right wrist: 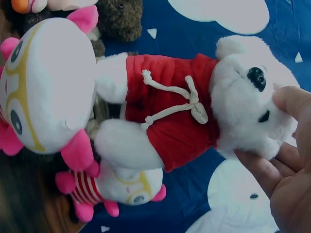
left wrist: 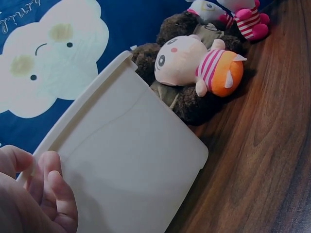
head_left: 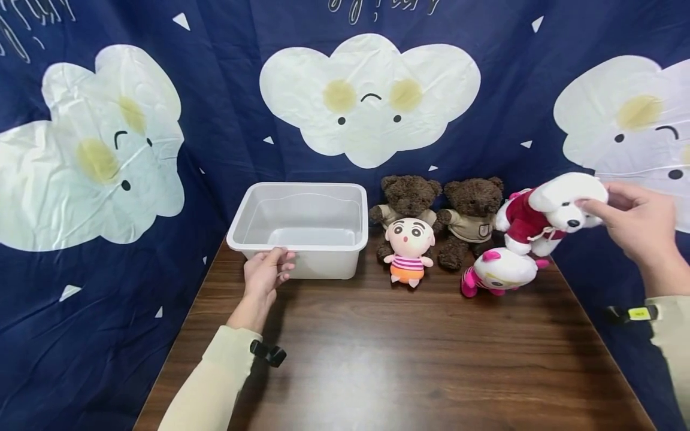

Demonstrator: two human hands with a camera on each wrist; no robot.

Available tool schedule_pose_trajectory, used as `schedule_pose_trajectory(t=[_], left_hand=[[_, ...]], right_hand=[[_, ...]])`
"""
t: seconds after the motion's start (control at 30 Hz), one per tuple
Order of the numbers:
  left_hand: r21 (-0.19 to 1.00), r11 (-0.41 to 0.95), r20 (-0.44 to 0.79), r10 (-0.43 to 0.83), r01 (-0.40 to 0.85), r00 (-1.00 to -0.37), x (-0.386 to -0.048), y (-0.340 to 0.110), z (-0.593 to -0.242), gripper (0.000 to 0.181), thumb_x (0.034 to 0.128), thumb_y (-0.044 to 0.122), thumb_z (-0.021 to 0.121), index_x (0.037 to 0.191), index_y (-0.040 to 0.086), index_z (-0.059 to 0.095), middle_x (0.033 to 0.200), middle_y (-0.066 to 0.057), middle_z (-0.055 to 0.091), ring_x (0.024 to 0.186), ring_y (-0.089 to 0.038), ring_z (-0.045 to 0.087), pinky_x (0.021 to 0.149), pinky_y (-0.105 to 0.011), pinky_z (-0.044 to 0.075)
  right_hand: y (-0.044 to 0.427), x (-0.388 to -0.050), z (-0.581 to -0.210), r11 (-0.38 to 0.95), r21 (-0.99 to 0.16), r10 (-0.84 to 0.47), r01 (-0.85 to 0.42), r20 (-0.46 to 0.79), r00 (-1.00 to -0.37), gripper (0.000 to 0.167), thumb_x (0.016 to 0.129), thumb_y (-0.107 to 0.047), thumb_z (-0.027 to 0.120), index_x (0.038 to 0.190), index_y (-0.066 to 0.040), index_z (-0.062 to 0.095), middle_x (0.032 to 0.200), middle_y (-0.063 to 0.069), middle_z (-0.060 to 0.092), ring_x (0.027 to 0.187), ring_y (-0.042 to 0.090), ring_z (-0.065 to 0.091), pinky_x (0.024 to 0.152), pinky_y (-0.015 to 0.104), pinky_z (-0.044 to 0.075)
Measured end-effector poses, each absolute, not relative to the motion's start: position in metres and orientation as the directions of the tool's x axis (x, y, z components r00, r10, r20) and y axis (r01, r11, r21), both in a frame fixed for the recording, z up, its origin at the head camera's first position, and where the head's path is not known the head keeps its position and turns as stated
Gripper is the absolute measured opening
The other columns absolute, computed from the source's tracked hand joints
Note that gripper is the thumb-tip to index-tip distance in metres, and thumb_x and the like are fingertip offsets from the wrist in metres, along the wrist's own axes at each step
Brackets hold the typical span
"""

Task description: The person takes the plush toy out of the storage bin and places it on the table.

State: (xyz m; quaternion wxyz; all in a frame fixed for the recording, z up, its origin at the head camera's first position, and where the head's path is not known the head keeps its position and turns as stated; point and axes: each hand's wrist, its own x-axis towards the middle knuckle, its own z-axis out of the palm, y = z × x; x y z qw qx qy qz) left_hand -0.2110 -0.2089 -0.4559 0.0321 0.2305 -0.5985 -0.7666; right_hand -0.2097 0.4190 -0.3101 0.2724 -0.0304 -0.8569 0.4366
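My left hand (head_left: 265, 272) grips the front rim of a light grey plastic bin (head_left: 323, 263), thumb over the edge and fingers beneath. Nothing lies on the bin's visible floor. My right hand (head_left: 641, 221) pinches the head of a white plush dog (right wrist: 170, 107) in a red top with a white drawstring bow. In the head view the dog is at the table's right back corner, tilted. Just below it sits a white-and-pink plush toy (head_left: 507, 269) with yellow glasses. Another white-and-pink plush (right wrist: 138, 184), in red stripes, shows behind the dog in the right wrist view.
Two brown plush bears (head_left: 412, 194) in beige tops sit against the blue cloth backdrop (head_left: 232, 120), right of the bin. A plush boy doll (head_left: 408, 251) with a pink-striped shirt and orange shorts sits before them. Brown wooden table (head_left: 404, 359) extends toward me.
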Motion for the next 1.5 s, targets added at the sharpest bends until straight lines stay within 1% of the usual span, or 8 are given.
schedule_pose_trajectory(t=[0.13,0.23,0.37,0.73,0.83,0.97,1.07,1.5], left_hand=[[0.934,-0.28,-0.312,-0.324,-0.224,-0.893,-0.211,-0.209,-0.456,0.02,0.0936,0.017,0.069,0.105,0.007,0.056,0.079,0.006,0.078,0.059,-0.004,0.067,0.046,-0.015,0.048],[0.934,-0.276,-0.311,-0.326,-0.225,-0.892,-0.211,-0.208,-0.456,0.02,0.0937,0.017,0.069,0.105,0.007,0.056,0.079,0.007,0.078,0.059,-0.004,0.067,0.046,-0.015,0.048],[0.933,-0.278,-0.315,-0.332,-0.227,-0.889,-0.211,-0.208,-0.456,0.02,0.0937,0.017,0.069,0.105,0.007,0.056,0.078,0.007,0.078,0.058,-0.004,0.066,0.046,-0.015,0.048],[0.929,-0.289,-0.323,-0.321,-0.232,-0.89,-0.211,-0.208,-0.457,0.02,0.0937,0.016,0.069,0.104,0.007,0.056,0.078,0.006,0.078,0.058,-0.004,0.066,0.045,-0.015,0.049],[0.927,-0.3,-0.322,-0.325,-0.226,-0.889,-0.212,-0.208,-0.458,0.019,0.0935,0.016,0.069,0.104,0.007,0.057,0.079,0.005,0.078,0.057,-0.004,0.066,0.045,-0.015,0.049],[0.927,-0.304,-0.319,-0.335,-0.219,-0.887,-0.213,-0.209,-0.458,0.018,0.0928,0.016,0.069,0.104,0.006,0.058,0.079,0.004,0.078,0.056,-0.004,0.066,0.044,-0.016,0.049],[0.929,-0.298,-0.318,-0.339,-0.22,-0.885,-0.213,-0.209,-0.458,0.019,0.0926,0.017,0.07,0.104,0.006,0.058,0.079,0.005,0.078,0.056,-0.004,0.067,0.044,-0.015,0.049],[0.929,-0.297,-0.321,-0.342,-0.223,-0.883,-0.213,-0.209,-0.457,0.02,0.093,0.018,0.07,0.104,0.007,0.057,0.081,0.004,0.079,0.058,-0.005,0.067,0.045,-0.016,0.049]], right_hand=[[0.41,-0.217,-0.308,0.654,-0.743,0.303,-0.145,0.433,-0.849,0.029,0.08,-0.016,0.087,0.103,-0.03,0.076,0.074,-0.044,0.06,0.07,-0.024,0.058,0.063,-0.003,0.043],[0.404,-0.222,-0.305,0.684,-0.718,0.31,-0.132,0.449,-0.838,0.029,0.08,-0.018,0.087,0.107,-0.02,0.076,0.073,-0.047,0.055,0.07,-0.026,0.055,0.064,-0.005,0.042],[0.399,-0.226,-0.302,0.682,-0.72,0.331,-0.131,0.463,-0.822,0.043,0.081,-0.018,0.087,0.119,-0.002,0.073,0.073,-0.048,0.054,0.071,-0.027,0.054,0.066,-0.005,0.042],[0.428,-0.212,-0.305,0.719,-0.685,0.309,-0.119,0.468,-0.828,0.031,0.083,-0.02,0.085,0.112,-0.014,0.075,0.078,-0.047,0.053,0.072,-0.025,0.053,0.065,-0.005,0.04],[0.442,-0.206,-0.318,0.755,-0.646,0.274,-0.112,0.467,-0.841,0.027,0.083,-0.017,0.085,0.107,-0.009,0.074,0.076,-0.051,0.05,0.069,-0.026,0.051,0.062,-0.005,0.039],[0.455,-0.198,-0.341,0.785,-0.616,0.274,-0.059,0.431,-0.86,0.035,0.084,-0.017,0.085,0.106,0.006,0.071,0.073,-0.053,0.046,0.066,-0.028,0.046,0.058,-0.003,0.038],[0.461,-0.193,-0.359,0.796,-0.605,0.29,-0.013,0.401,-0.869,0.043,0.083,-0.019,0.085,0.108,0.011,0.067,0.071,-0.054,0.044,0.065,-0.029,0.044,0.056,-0.002,0.037],[0.468,-0.189,-0.417,0.827,-0.558,0.298,0.062,0.343,-0.891,0.043,0.085,-0.025,0.086,0.113,0.004,0.072,0.073,-0.057,0.035,0.069,-0.032,0.038,0.06,0.004,0.035]])
